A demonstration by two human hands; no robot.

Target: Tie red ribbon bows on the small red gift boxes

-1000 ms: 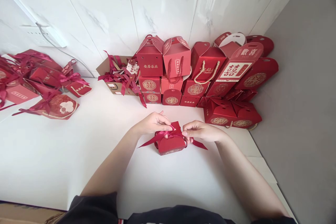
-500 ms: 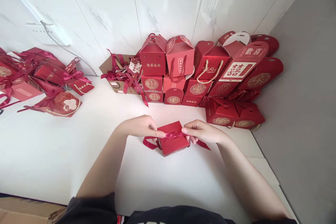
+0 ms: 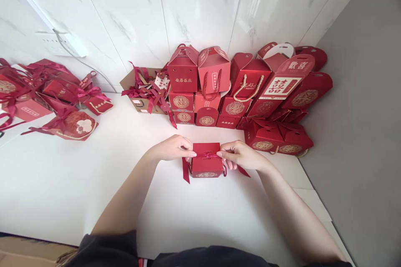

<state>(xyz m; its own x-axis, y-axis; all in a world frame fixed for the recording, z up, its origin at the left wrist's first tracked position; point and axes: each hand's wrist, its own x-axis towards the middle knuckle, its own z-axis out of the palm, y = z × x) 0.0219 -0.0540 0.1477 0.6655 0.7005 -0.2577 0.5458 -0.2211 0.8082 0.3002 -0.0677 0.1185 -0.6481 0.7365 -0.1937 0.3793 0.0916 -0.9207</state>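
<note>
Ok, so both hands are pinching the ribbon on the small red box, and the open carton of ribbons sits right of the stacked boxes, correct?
Not quite: in the head view the carton sits left of the stacked boxes. The rest is right: the left hand and right hand both pinch the ribbon on the small red box.

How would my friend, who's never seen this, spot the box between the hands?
On the white table, look just in front of the stacked boxes. One red box sits there, between the left hand and right hand. Unlike those behind, it stands apart, and both hands pinch the ribbon across its top.
</note>
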